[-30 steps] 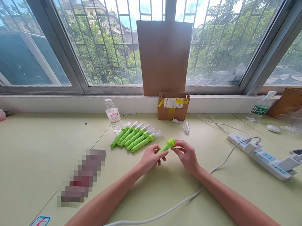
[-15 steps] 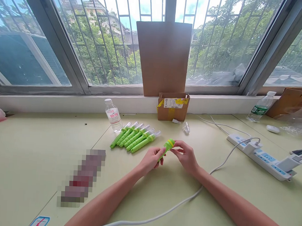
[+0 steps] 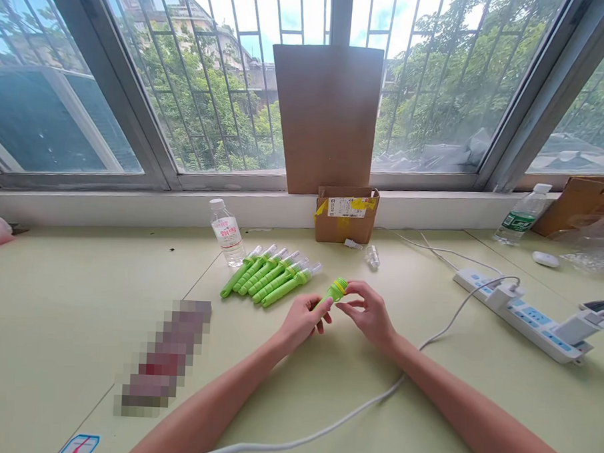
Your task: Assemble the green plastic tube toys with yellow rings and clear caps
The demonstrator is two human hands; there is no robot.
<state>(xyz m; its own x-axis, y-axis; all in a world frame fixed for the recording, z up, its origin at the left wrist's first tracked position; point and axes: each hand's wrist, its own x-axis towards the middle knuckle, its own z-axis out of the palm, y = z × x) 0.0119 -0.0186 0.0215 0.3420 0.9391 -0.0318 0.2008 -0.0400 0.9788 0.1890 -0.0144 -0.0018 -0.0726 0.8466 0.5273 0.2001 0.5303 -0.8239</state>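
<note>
My left hand (image 3: 305, 318) is wrapped round the lower part of a green tube (image 3: 335, 291), which tilts up to the right and has a yellow ring near its top. At the ringed end, the fingertips of my right hand (image 3: 371, 314) touch or lie very near the tube's right side; whether they pinch it is hard to tell. Behind and left of my hands, several green tubes with clear tops (image 3: 272, 276) lie side by side on the table. Two small clear pieces, one of them a clear cap (image 3: 373, 257), lie in front of a small cardboard box (image 3: 346, 218).
A water bottle (image 3: 227, 232) stands behind the tubes. On the right are a power strip (image 3: 523, 315), another bottle (image 3: 522, 216) and a white case (image 3: 545, 258). A white cable (image 3: 323, 431) crosses under my right forearm. A pixelated object (image 3: 166, 357) lies left.
The ringed end of the tube has shifted slightly to the left and tilted a little. My right fingertips have moved slightly left with it.
</note>
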